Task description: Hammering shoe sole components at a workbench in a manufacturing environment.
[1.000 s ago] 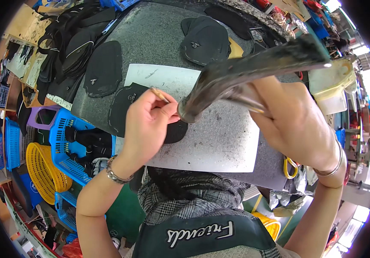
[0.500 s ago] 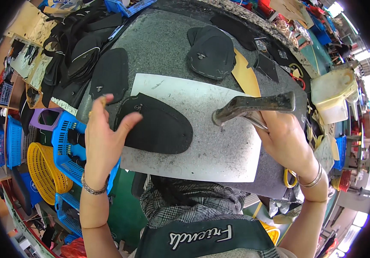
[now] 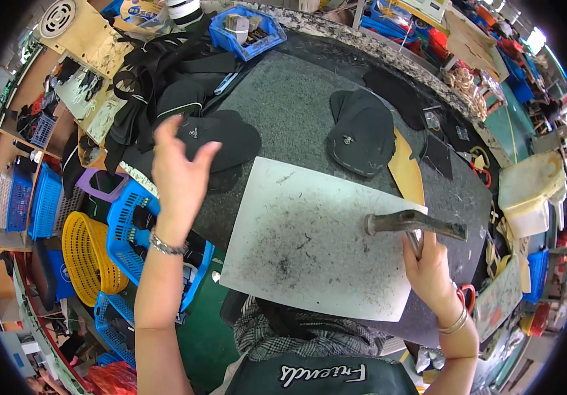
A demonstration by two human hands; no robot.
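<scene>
A black, round-ended flat piece [image 3: 234, 138] with a small white mark lies at the left of the table, partly over another dark piece. My left hand [image 3: 181, 178] is beside it, thumb and fingers spread, with nothing seen in its grasp; the hand hides part of the piece. My right hand [image 3: 428, 266] is closed round the handle of a hammer [image 3: 415, 225], its metal head held sideways over the right part of a white board [image 3: 316, 263]. Dark crumbs and bits of thread are scattered on the board. Beyond it rests a small stack of similar black pieces [image 3: 363, 135].
A yellow sheet [image 3: 407, 171] sticks out beside the stack. Black strips and pieces [image 3: 165, 79] heap up at the far left, near a blue bin [image 3: 247, 33]. Blue [image 3: 122, 224] and yellow baskets [image 3: 89, 263] stand left of the table. Red-handled scissors [image 3: 481, 172] lie at the right.
The black piece has gone from the white board to the left, by the other dark pieces, and my left hand is there with it. The whole view has shifted; the hammer stays in my right hand.
</scene>
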